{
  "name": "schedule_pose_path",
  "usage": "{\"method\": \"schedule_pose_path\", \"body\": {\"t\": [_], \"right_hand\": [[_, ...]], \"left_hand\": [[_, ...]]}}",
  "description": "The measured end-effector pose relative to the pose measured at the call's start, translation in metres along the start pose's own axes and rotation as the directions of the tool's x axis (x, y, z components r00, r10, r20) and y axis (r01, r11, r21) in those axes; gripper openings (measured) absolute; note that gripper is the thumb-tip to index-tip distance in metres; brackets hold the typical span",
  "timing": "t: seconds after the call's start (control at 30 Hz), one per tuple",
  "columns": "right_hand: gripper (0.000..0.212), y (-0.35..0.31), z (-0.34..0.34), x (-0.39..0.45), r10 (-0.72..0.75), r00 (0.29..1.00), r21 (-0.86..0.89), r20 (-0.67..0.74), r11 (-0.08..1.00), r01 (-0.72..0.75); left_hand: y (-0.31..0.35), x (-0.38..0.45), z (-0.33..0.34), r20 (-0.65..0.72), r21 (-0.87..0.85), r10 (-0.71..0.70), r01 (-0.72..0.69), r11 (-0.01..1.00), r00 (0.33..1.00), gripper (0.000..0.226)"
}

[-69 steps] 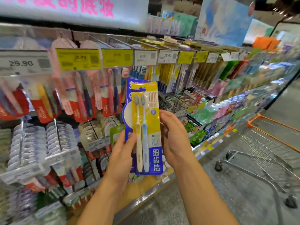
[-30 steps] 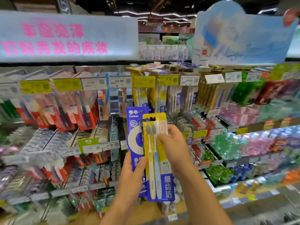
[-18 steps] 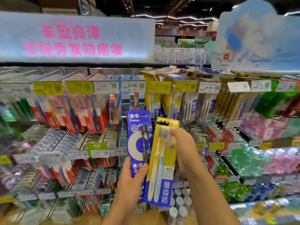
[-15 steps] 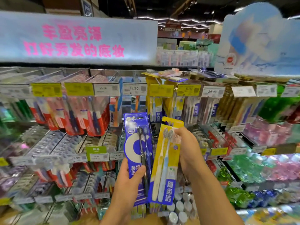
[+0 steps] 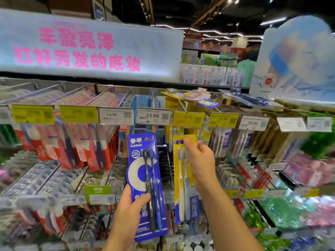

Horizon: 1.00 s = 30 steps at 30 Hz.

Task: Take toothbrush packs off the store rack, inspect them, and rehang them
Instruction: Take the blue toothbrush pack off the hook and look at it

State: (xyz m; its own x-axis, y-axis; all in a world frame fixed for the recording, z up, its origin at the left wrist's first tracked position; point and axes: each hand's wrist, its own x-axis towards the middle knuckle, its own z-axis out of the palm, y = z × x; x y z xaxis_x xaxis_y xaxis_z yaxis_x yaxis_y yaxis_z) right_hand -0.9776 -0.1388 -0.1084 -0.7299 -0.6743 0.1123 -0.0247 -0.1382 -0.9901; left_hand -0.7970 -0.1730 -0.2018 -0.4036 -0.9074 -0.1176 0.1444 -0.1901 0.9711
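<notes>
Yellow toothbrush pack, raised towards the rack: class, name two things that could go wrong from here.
1. The right hand pinches the yellow pack near its top, possibly covering the hang hole, so it may miss the hook.
2. The left hand holds the blue pack only at its lower part; it could tip or slip.

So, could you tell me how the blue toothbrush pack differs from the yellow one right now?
The blue pack is in the left hand, gripped near its lower half; the yellow pack is in the right hand, pinched near its top. The blue pack holds a black and a dark blue brush; the yellow pack holds a cream and a pale blue one. Both are two-brush cards, held upright before the rack.
</notes>
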Motion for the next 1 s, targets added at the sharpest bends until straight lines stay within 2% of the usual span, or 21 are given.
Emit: {"method": "schedule_pose_path", "body": {"t": [0.07,0.13,0.23,0.37,0.47,0.63,0.77,0.87,1.0], "right_hand": [[0.07,0.002,0.005,0.011,-0.022,1.0,0.062,-0.019,0.998,0.024],[0.076,0.007,0.008,0.026,-0.073,0.996,0.101,-0.052,0.992,0.078],[0.07,0.01,0.017,0.04,-0.137,0.98,0.126,-0.144,0.98,0.155],[0.027,0.018,0.021,0.052,-0.21,0.959,0.107,-0.189,0.967,0.232],[0.017,0.019,0.022,0.058,-0.278,0.945,0.069,-0.172,0.953,0.293],[0.019,0.017,0.027,0.061,-0.351,0.922,0.047,-0.164,0.93,0.363],[0.014,0.02,0.029,0.064,-0.373,0.913,0.048,-0.165,0.922,0.385],[0.016,0.02,0.032,0.066,-0.388,0.909,0.023,-0.154,0.918,0.396],[0.025,0.02,0.035,0.066,-0.416,0.896,0.034,-0.154,0.904,0.426]], "left_hand": [[0.002,0.008,-0.005,-0.01,-0.01,-0.011,0.011,1.0,1.0,0.043],[0.004,0.014,-0.009,-0.011,-0.023,-0.023,0.022,0.999,1.0,0.043],[0.007,0.022,-0.015,-0.003,-0.04,-0.028,0.028,0.999,1.0,0.043],[0.006,0.032,-0.017,0.033,-0.065,-0.034,0.036,0.997,0.999,0.04],[0.004,0.039,-0.016,0.065,-0.094,-0.024,0.03,0.995,0.998,0.039],[0.007,0.048,-0.013,0.149,-0.137,-0.019,0.04,0.99,0.989,0.055],[0.007,0.054,-0.01,0.177,-0.137,-0.035,0.06,0.989,0.984,0.053],[0.004,0.056,-0.011,0.174,-0.125,-0.052,0.074,0.989,0.983,0.04],[0.005,0.057,-0.012,0.155,-0.117,-0.073,0.091,0.989,0.985,0.043]]}}
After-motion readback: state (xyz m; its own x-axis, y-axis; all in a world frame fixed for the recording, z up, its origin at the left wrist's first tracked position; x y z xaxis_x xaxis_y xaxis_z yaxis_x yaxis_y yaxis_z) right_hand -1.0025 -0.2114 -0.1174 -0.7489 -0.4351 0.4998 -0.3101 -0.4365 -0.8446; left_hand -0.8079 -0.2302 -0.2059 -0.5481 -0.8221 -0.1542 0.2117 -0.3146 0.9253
